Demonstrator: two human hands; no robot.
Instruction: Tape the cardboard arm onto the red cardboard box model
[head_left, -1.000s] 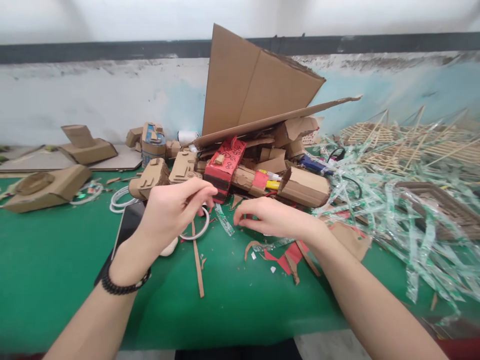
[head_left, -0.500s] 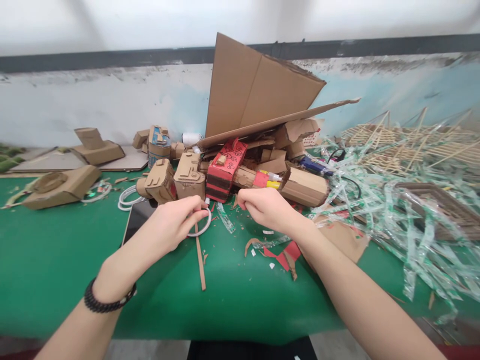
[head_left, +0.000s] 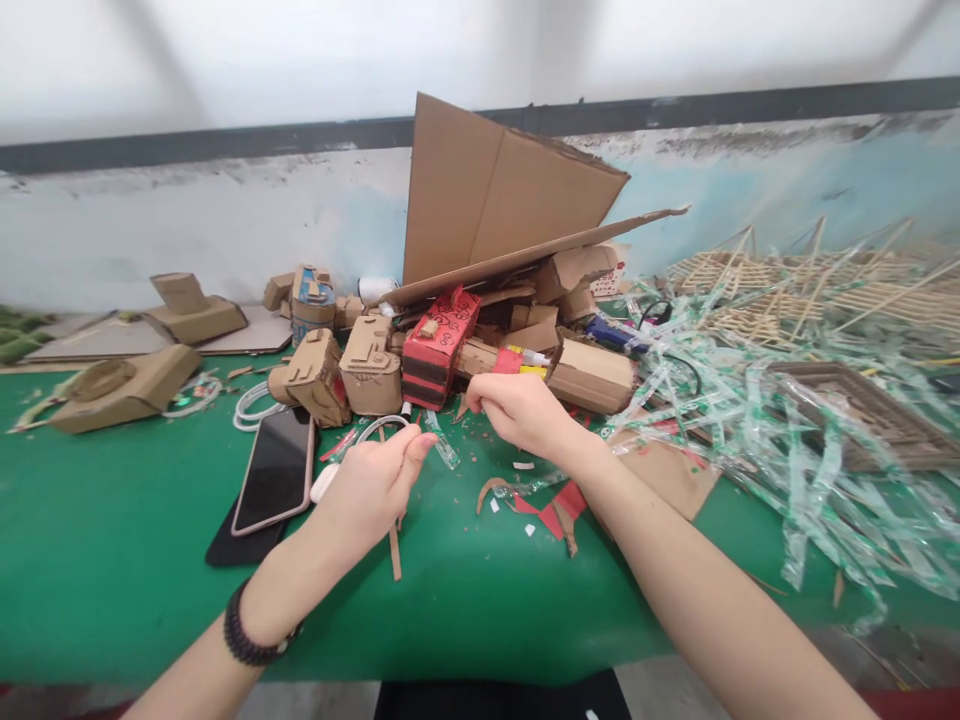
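Note:
My left hand (head_left: 379, 475) is closed, thumb on top, around a thin white cable (head_left: 384, 421). A loop of the cable shows above its knuckles; the rest is hidden by the hand. A small white rounded piece (head_left: 324, 483) lies beside my left wrist, close to a phone (head_left: 276, 468). My right hand (head_left: 517, 408) is curled into a fist, and what its fingers hold, if anything, is hidden. Just beyond both hands sits a red and black cardboard box (head_left: 439, 350). A narrow cardboard strip (head_left: 395, 550) lies under my left hand.
Cardboard models (head_left: 371, 370) stand to the left, near a coiled white cable (head_left: 255, 405). A large cardboard sheet (head_left: 502, 200) leans behind. Tangled clear tape (head_left: 810, 480) and stick frames (head_left: 765, 290) fill the right. Red scraps (head_left: 551, 515) lie on the green table (head_left: 487, 620).
My left hand has turned over and moved right, closer to my right hand, with the cable loop now above it. The phone has come into fuller view. My right hand stays a fist.

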